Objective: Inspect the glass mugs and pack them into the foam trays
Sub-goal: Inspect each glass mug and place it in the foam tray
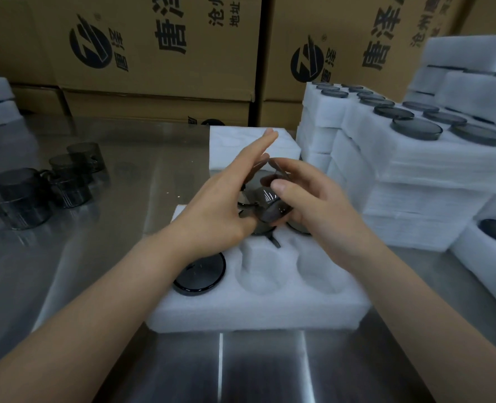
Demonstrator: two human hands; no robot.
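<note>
My right hand curls round the smoky mug, my left hand lies flat and straight-fingered against it, tilting it just above the foam tray to check the glass before seating it.

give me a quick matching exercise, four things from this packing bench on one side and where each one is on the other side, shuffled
Things
1 held mug
2 loose mugs
3 packed mug
4 filled trays

Places
A stacked at the right
B in the right hand, over the front tray
C in the front tray's near-left pocket
D standing on the table, at the left

Pairs: 1-B, 2-D, 3-C, 4-A
</note>
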